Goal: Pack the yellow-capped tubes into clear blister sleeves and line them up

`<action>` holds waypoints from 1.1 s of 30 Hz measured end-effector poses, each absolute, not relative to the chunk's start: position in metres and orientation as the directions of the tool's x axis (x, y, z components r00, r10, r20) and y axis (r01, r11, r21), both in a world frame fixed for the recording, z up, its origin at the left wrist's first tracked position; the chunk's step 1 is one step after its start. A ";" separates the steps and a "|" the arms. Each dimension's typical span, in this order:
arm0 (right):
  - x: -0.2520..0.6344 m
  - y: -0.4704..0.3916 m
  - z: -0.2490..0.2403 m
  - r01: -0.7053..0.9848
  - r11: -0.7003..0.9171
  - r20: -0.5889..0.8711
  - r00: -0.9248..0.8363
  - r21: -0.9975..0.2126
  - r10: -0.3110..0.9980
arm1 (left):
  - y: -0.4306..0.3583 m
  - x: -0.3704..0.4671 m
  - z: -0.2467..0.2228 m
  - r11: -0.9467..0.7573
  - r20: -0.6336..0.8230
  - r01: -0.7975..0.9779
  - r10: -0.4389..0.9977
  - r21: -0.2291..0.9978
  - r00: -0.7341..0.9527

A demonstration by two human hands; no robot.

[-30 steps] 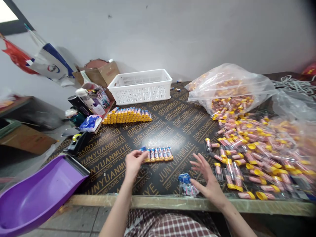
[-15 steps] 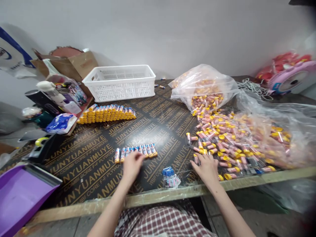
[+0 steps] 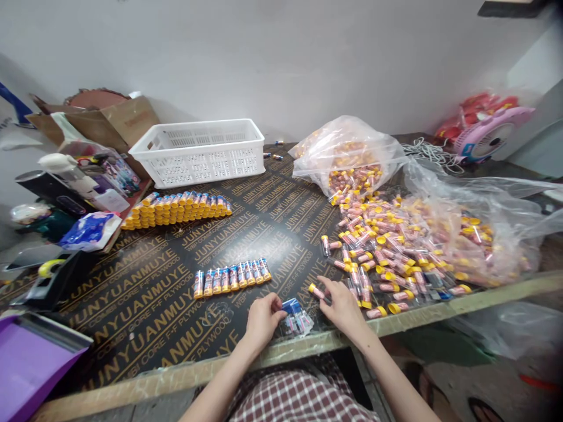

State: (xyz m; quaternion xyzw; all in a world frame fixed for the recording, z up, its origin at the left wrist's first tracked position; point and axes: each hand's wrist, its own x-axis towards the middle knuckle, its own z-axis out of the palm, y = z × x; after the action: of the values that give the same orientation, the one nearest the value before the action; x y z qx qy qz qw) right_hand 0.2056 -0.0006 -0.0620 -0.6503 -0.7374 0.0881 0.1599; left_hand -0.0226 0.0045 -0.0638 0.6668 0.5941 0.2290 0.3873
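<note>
Where everything below rests, counter (image 3: pixel 281 234): dark printed plywood, which I look down on from a distance through the head camera.
Heap (image 3: pixel 387 246): loose yellow-capped tubes at the right, placed, I judge, for a short reach from the front edge.
Crate (image 3: pixel 202 167): white, near the back wall; I suppose it stands there to be out of the way.
Bag (image 3: pixel 352 132): clear plastic behind the heap, its mouth facing it, presumably so that it can refill it.
Stack (image 3: pixel 176 211): blue-wrapped tubes on their sides in layers, yellow ends forward, probably all one way so that they nest.
Row (image 3: pixel 231 278): more blue-wrapped ones side by side, aligned, I think, so that none rolls off.
Left hand (image 3: pixel 263 319): thumb and forefinger drawn close at the left edge of the slips (image 3: pixel 297 316); I cannot tell whether they clamp one.
Right hand (image 3: pixel 345 310): clamped on a tube (image 3: pixel 318 293) between thumb and forefinger; the pinch seems meant to leave its capped end free.
Slips: blue, flat, bunched near the front edge between the hands, likely for reach by either.
Tube: tilted, cap toward the upper left, right of the slips.
</note>
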 end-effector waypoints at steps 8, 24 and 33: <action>0.190 -0.002 -0.043 0.780 0.136 0.054 -0.130 -0.611 0.990 | 0.003 -0.021 -0.052 0.302 -0.303 0.034 0.950 0.953 0.071; 0.147 -0.035 -0.023 0.419 0.391 0.444 0.034 -0.820 0.895 | 0.015 -0.031 -0.045 0.479 -0.611 -0.618 0.792 0.624 -0.004; 0.138 -0.038 -0.039 0.488 0.569 0.552 -0.196 -0.662 0.811 | 0.011 -0.029 -0.036 0.409 -0.595 -0.655 0.800 0.635 -0.076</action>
State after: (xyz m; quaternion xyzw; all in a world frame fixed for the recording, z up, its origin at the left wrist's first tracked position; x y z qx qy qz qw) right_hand 0.1379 -0.0382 -0.0394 -0.4308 -0.7535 0.1734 0.4655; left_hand -0.0289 0.0110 -0.0361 0.0727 0.4980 0.5386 0.6758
